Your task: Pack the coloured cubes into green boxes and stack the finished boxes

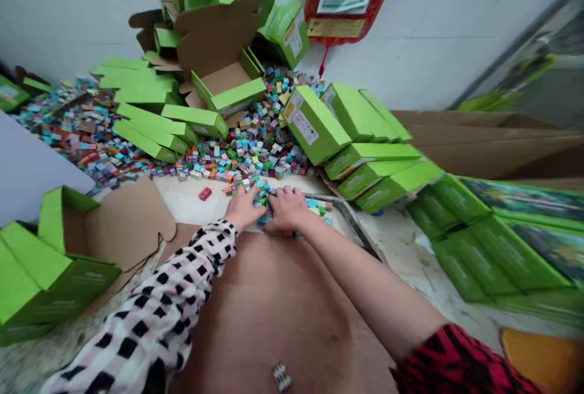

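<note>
Up at the cardboard sheet's (pixel 274 303) far edge, both hands, left hand (pixel 244 208) and right hand (pixel 286 208), lie palm-down, fingers cupped around loose little cubes (pixel 261 198), no clear long axis.

- Left hand (pixel 244 207) and right hand (pixel 286 208) lie side by side, palms down, on a clump of small coloured blocks (pixel 262 198) at the near edge of the pile.
- Block pile (pixel 246 151) spreads far and left across the table (pixel 182 199).
- One red block (pixel 205 193) lies apart, left of the hands.
- Green boxes (pixel 365 157) are stacked right of the pile; more stand far.
- Brown cardboard sheet (pixel 274 309) lies under both forearms.
</note>
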Tool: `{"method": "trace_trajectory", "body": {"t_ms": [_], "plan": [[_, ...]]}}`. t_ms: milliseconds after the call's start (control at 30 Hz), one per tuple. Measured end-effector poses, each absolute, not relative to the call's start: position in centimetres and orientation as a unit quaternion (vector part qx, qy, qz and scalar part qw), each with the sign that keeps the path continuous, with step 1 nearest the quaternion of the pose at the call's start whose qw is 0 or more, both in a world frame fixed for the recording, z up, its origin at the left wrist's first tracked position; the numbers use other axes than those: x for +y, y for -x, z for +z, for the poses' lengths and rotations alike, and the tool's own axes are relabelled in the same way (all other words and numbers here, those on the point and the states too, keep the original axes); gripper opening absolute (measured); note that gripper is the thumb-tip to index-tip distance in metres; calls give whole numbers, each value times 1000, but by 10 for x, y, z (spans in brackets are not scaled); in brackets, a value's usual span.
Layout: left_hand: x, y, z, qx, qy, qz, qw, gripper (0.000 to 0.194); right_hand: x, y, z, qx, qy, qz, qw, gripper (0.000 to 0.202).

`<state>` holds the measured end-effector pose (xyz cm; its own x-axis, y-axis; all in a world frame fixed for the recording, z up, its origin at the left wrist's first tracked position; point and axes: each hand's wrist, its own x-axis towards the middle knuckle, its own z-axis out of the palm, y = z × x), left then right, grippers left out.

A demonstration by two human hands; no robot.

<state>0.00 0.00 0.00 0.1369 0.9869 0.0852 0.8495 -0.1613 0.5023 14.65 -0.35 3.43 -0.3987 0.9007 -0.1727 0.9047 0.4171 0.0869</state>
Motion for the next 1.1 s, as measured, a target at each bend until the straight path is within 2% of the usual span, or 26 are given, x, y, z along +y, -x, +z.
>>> {"method": "trace_trajectory", "body": {"t_ms": [200, 333, 467, 567, 733, 933, 1100], "plan": [[-3, 24, 3, 616, -735, 210, 189, 46, 9, -143, 28, 828, -549, -41, 107, 79], [-9, 45, 0, 589, -746, 229, 210, 46, 14, -145, 24, 837, -536, -51, 99, 71], [-26, 63, -1, 550, -767, 232, 236, 49, 11, -147, 28, 850, -519, -49, 77, 68], [-48, 71, 4, 516, -784, 231, 254, 51, -1, -150, 36, 867, -494, -47, 41, 72], [-88, 70, 19, 430, -843, 181, 268, 52, -34, -157, 48, 921, -389, -32, 1, 76], [-124, 60, 21, 400, -882, 107, 224, 57, -90, -163, 44, 945, -320, -31, 55, 68], [-154, 53, 19, 327, -912, 60, 239, 67, -117, -170, 53, 927, -318, -148, 134, 73]]}}
